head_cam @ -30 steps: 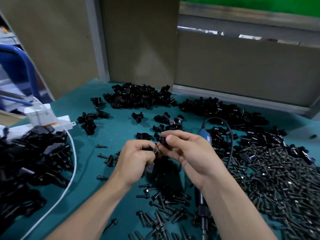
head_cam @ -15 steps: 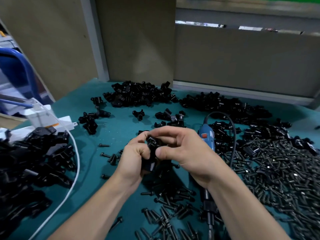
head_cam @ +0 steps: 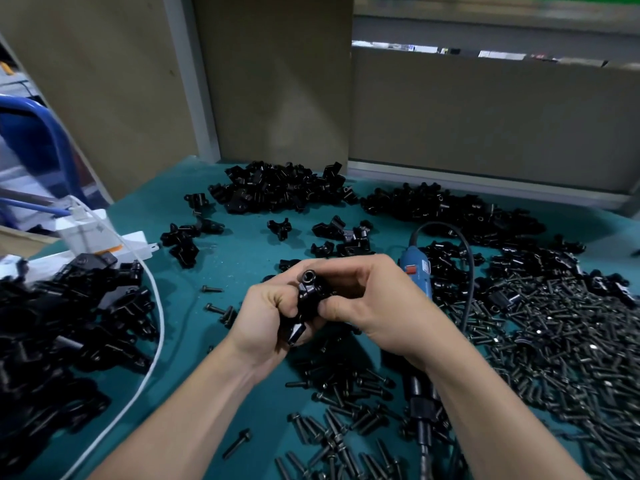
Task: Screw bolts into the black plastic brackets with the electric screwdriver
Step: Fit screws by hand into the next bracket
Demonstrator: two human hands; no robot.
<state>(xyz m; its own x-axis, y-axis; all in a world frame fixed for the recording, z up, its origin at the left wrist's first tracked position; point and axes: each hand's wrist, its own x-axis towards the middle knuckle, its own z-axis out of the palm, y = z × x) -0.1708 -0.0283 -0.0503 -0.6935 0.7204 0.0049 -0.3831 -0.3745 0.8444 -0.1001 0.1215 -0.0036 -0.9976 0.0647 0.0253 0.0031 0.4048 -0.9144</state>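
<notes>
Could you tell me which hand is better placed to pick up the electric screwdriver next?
Right. The screwdriver lies just beside the right hand, while the left hand grips the bracket and can likely hold it alone.

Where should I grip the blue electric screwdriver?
Probably around the blue barrel of the blue-and-black electric screwdriver, from above: it lies flat, bit toward the person, cord leaving the far end. The right hand must first release the black plastic bracket.

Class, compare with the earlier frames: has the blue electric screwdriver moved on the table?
No. The electric screwdriver lies in the same spot beside the bolt pile, behind the right hand, which grips a bracket.
</notes>
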